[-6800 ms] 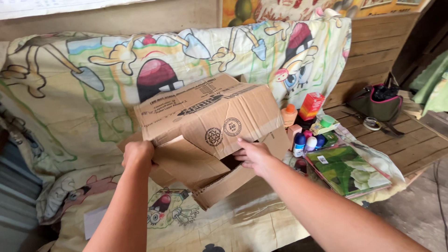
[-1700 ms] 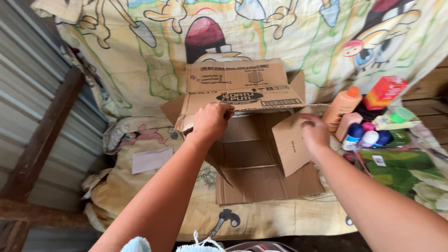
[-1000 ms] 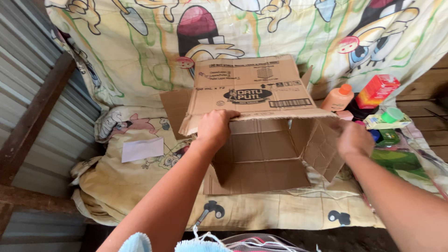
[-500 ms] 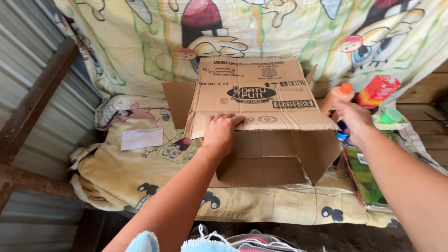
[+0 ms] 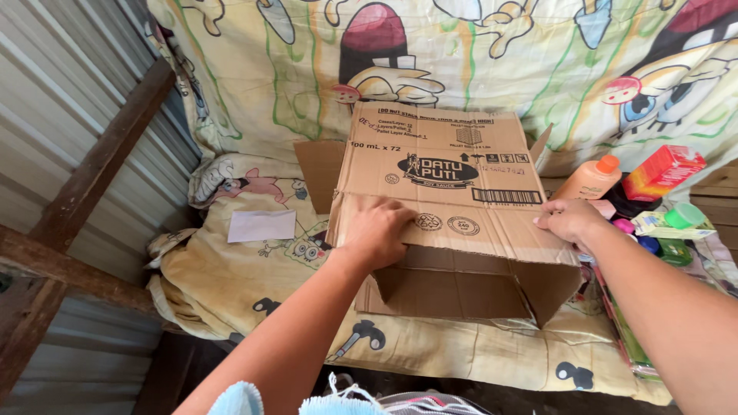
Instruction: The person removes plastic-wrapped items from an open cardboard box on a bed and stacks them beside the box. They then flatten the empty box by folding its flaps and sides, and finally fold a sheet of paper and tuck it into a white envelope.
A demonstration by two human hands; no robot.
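A brown cardboard box (image 5: 453,165) lies on its side on a cartoon-printed sheet, its open end toward me. My left hand (image 5: 378,230) grips the near left edge of its upper panel, fingers curled over the flap. My right hand (image 5: 567,221) rests on the right edge of the same panel, fingers on the cardboard. The inside of the box looks bare where I can see it. One loose flap (image 5: 317,173) sticks out on the far left side.
The yellow cartoon sheet (image 5: 231,269) covers the bench and the wall behind. A white paper slip (image 5: 261,226) lies left of the box. Right of the box stand an orange bottle (image 5: 589,179), a red carton (image 5: 664,170) and several small colourful containers. Corrugated metal wall and wooden beams (image 5: 92,173) at left.
The box went from flaps-open and upright to lying on its side with the printed panel on top. Both hands moved with it, and the right hand went from the side flap to the upper panel's edge.
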